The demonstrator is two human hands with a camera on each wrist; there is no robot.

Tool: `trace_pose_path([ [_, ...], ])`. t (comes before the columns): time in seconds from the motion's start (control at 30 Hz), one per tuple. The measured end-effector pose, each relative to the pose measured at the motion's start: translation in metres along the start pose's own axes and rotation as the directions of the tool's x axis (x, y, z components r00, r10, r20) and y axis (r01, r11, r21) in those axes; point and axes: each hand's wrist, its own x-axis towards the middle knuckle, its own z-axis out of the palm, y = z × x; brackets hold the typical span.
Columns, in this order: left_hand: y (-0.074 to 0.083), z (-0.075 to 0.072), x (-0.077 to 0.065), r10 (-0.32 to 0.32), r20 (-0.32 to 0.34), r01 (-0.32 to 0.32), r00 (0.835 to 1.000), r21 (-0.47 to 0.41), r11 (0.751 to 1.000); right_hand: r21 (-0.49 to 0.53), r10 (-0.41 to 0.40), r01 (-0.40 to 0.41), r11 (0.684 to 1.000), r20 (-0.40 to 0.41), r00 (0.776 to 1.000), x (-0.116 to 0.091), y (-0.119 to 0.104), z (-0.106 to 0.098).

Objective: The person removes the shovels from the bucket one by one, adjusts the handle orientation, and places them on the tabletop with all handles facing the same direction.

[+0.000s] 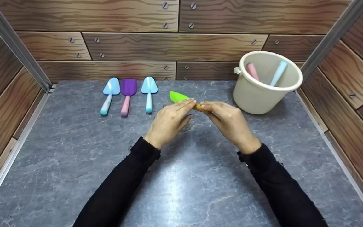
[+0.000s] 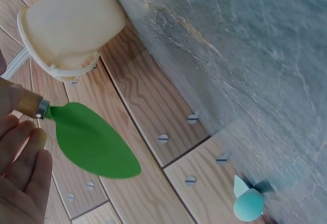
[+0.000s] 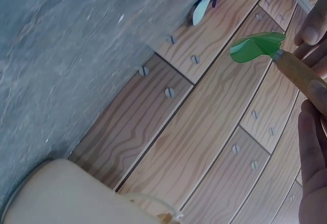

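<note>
Between my two hands, above the table, is a small garden trowel with a green blade and a wooden handle. My right hand pinches the handle between thumb and fingers. The left hand is close beside the ferrule, its fingers extended and its thumb held apart below. The blade points left and away from me in the head view. To the left lie two trowels with light blue blades, and between them a purple scoop with a pink handle.
A cream bucket stands at the back right, with a pink handle and a light blue handle sticking up inside it. Wood-patterned panels wall in the grey marbled table at the back and both sides.
</note>
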Motion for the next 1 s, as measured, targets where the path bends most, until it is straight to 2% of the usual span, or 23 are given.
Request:
trace_pose_path([
  [0.33,0.0007,0.0059,-0.0013,0.006,-0.117,-0.007,0.993,-0.001,1.000,0.037,-0.024,0.023,0.999,0.022,0.999,-0.0004,-0.0078,0.0036],
  [0.47,0.0005,0.0071,-0.0008,0.020,-0.140,-0.020,0.990,-0.002,1.000,0.041,-0.020,0.018,0.999,0.032,0.999,-0.0003,-0.0088,0.0039],
  [0.8,-0.0030,0.0060,-0.0009,0.066,-0.118,-0.069,0.991,-0.018,0.997,0.044,-0.038,0.037,0.998,0.011,0.999,-0.0012,-0.0087,0.0068],
  [1.0,-0.0080,0.0034,0.0012,0.097,-0.102,-0.098,0.990,-0.013,0.995,0.057,-0.037,0.034,0.998,0.043,0.998,0.0002,-0.0095,0.0034],
])
